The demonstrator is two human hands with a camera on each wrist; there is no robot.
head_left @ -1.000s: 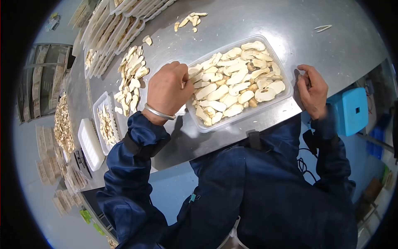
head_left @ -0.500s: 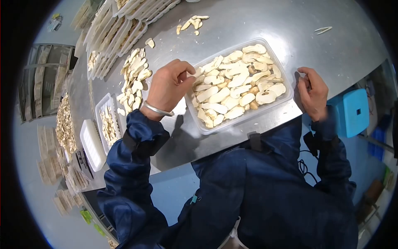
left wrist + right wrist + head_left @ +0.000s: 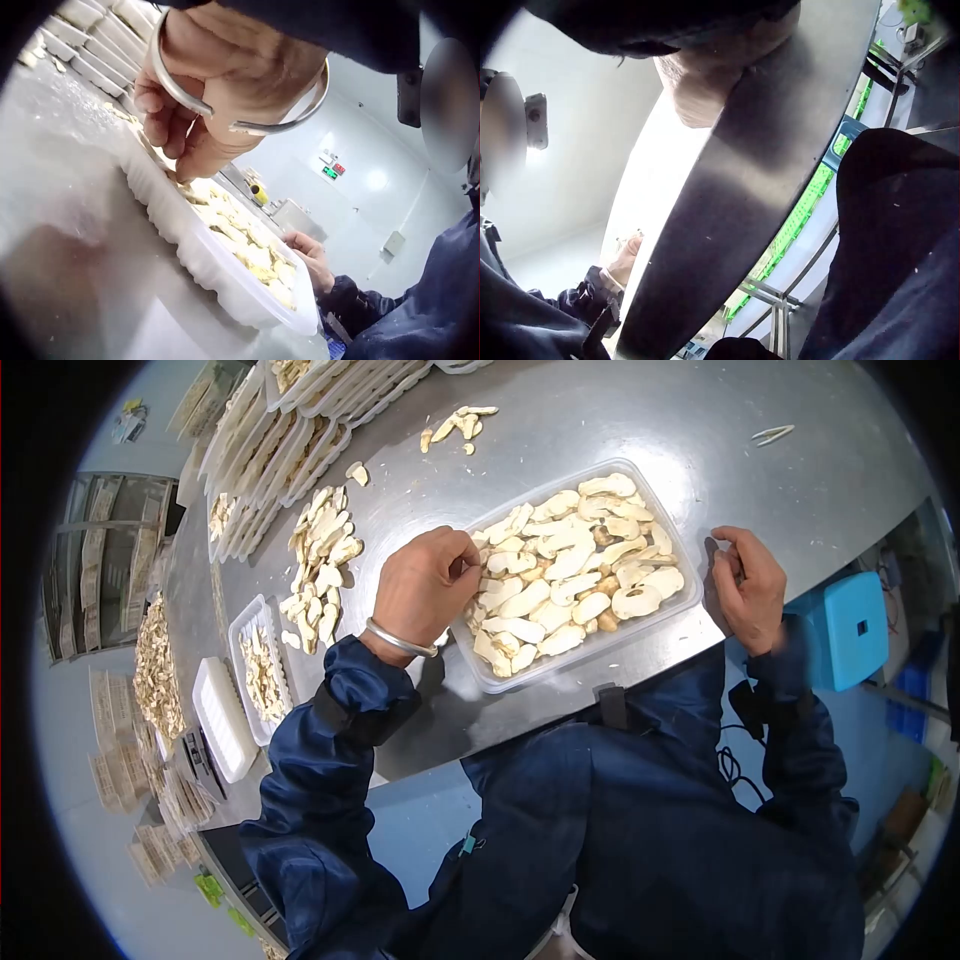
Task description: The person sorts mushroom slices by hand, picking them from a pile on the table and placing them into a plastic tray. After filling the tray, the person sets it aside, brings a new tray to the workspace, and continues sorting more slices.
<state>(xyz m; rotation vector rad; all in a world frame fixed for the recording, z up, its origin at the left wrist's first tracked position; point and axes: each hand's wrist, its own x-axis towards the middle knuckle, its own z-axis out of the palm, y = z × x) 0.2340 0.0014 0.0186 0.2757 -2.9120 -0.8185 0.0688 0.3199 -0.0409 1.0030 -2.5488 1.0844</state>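
A clear plastic tray (image 3: pixel 585 637) full of pale mushroom slices (image 3: pixel 570 555) lies on the metal table in front of me. My left hand (image 3: pixel 425 585), with a silver bangle at the wrist, is at the tray's left end. In the left wrist view, the thumb and fingers of this left hand (image 3: pixel 217 97) come together just inside the rim, pinching a mushroom slice (image 3: pixel 171 175) that they mostly hide. Beyond the tray's right end, my right hand (image 3: pixel 752 588) rests on the table edge, fingers loosely curled and holding nothing.
Left of the tray lies a heap of loose slices (image 3: pixel 322 560), with a smaller pile (image 3: pixel 460 428) farther back. Stacked filled trays (image 3: pixel 290 450) stand at the back left. Tweezers (image 3: pixel 772 435) lie at the far right, and a blue stool (image 3: pixel 845 630) stands below the edge.
My left hand lifted slightly with its fingers parted, then came down and closed at the tray's left end, a little nearer to me. My right hand has stayed in place.
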